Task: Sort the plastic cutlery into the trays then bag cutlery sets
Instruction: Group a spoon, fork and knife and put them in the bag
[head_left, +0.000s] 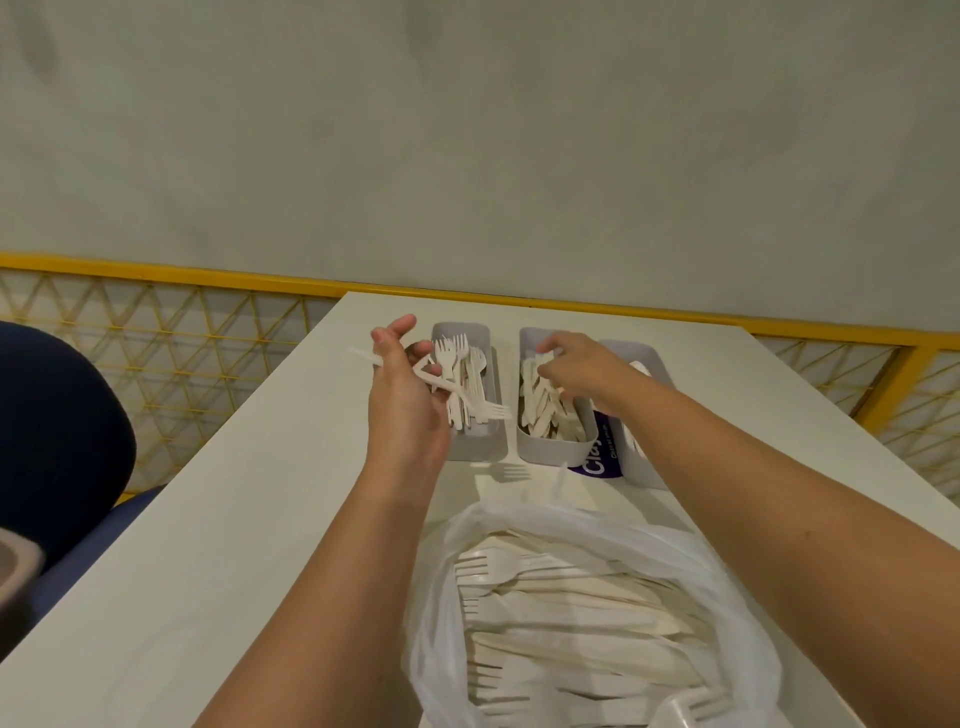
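Observation:
Three grey trays stand side by side at the far end of the white table (223, 519). My left hand (402, 395) holds a few white plastic forks (467, 400) over the left tray (475, 447), which contains forks. Over the middle tray (550, 451), filled with white knives, my right hand (576, 366) reaches with its fingertips on a piece at the tray's far end. My right forearm mostly hides the right tray (644, 467). A clear plastic bag (587, 618) full of mixed white cutlery lies open near me.
A lone fork (506, 472) lies on the table between the left tray and the bag. A purple printed packet (597, 457) sits between the middle and right trays. A dark blue chair (57, 441) stands at the left; a yellow mesh railing (171, 322) runs behind the table.

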